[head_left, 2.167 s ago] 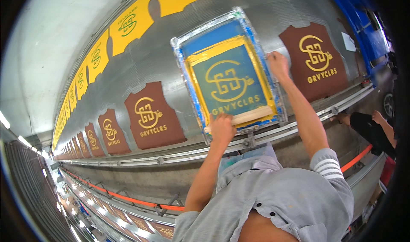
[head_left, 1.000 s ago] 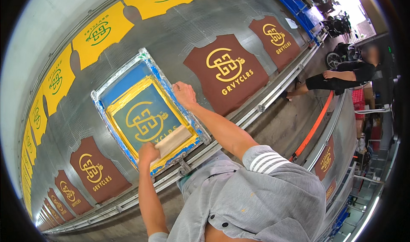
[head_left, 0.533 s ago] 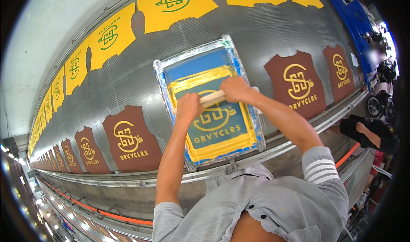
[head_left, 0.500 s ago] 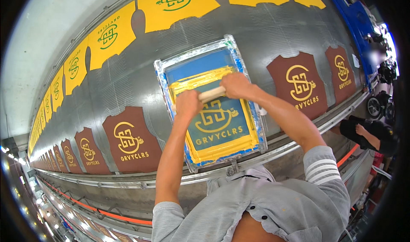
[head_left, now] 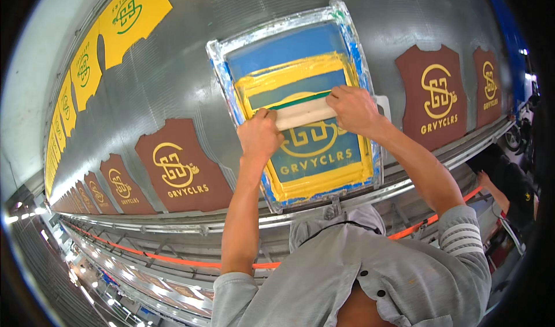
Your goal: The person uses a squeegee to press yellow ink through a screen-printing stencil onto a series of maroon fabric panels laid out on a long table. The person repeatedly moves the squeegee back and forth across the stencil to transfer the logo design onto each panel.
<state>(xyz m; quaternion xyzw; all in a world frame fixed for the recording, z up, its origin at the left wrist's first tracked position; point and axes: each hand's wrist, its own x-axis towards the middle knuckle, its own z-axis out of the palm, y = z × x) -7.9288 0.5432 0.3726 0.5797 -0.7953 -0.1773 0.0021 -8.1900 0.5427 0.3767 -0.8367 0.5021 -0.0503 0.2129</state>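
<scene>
A wooden-handled squeegee with a green blade lies across a screen-printing frame, over the upper part of its yellow design. My left hand is closed round the left end of the handle, and my right hand grips the right end. Yellow ink forms a thick band across the far part of the blue-green mesh. More yellow ink runs down the sides and along the near edge. Whatever lies under the frame is hidden.
Brown shirt-shaped fabric pieces with yellow prints lie left and right of the frame on a long grey table. Yellow pieces line its far side. A metal rail runs along the near edge. Another person stands at right.
The squeegee has moved toward me on the mesh, from the design's top edge onto its upper part. Its green blade now shows. The whole view has shifted, with the frame higher in it.
</scene>
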